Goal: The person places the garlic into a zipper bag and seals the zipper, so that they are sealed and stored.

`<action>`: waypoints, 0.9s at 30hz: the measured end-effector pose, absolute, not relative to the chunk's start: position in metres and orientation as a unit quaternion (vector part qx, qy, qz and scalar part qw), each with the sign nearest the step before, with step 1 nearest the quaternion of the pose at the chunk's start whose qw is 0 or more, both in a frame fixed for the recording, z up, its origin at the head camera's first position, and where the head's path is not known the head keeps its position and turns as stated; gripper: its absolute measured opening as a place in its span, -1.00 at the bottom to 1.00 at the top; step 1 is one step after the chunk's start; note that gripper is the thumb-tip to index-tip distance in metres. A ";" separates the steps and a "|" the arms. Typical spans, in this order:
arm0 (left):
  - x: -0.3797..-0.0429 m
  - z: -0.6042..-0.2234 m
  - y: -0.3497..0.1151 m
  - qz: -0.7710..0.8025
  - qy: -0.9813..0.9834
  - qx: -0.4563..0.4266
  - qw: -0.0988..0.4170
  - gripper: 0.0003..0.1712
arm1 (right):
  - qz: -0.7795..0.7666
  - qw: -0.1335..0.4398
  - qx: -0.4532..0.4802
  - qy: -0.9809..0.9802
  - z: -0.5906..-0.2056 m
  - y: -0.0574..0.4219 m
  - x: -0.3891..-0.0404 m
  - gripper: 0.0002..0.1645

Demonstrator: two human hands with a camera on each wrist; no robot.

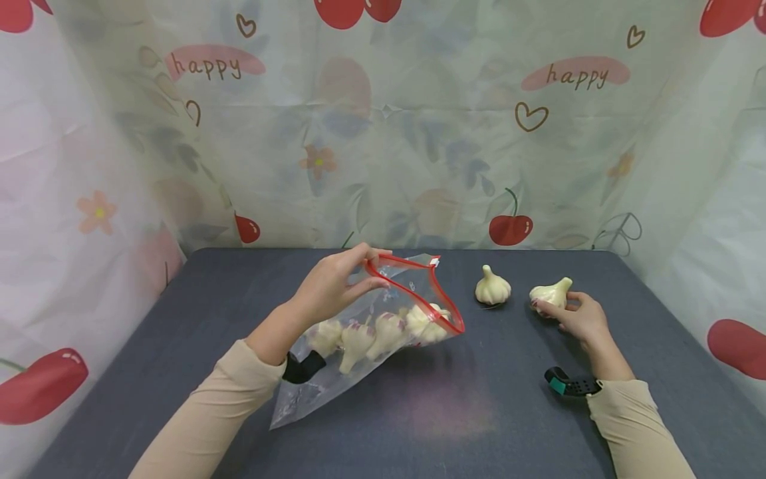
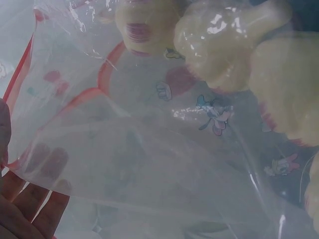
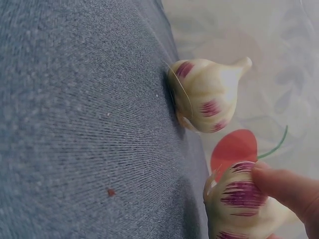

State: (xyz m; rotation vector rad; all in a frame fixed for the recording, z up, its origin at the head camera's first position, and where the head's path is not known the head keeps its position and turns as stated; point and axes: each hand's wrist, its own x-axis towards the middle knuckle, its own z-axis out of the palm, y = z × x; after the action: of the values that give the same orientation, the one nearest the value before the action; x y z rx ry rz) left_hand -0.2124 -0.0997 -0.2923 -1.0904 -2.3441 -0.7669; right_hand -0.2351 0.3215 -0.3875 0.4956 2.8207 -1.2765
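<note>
My left hand (image 1: 338,279) pinches the rim of a clear zip bag (image 1: 299,399) edged in red, and its mouth gapes toward the right. Several garlic bulbs (image 1: 357,340) lie inside the bag; the left wrist view shows bulbs (image 2: 214,45) through the plastic. On the right, my right hand (image 1: 583,319) grips a garlic bulb (image 1: 547,295) between thumb and fingers. Purple streaks mark that held bulb (image 3: 241,199) in the right wrist view, where the thumb presses its side. Another garlic bulb (image 1: 493,287) stands upright on the table, left of the held one.
A dark grey cloth covers the table (image 1: 443,426). Behind it hangs a printed curtain (image 1: 383,146) with cherries and hearts, and similar fabric closes both sides. Tiny crumbs (image 3: 111,191) dot the cloth. A black band (image 1: 571,384) circles the right wrist.
</note>
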 end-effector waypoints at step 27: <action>-0.214 -0.286 -0.100 -0.283 -0.836 -0.401 0.245 -0.66 | -0.413 -0.003 0.114 0.904 -0.374 0.309 -0.231 0.12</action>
State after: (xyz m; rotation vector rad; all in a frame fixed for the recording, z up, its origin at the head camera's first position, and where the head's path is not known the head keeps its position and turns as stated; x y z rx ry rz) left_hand -0.2139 -0.1001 -0.2863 -1.0947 -2.2830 -0.7718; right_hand -0.2315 0.3085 -0.3737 0.3585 2.8440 -1.2994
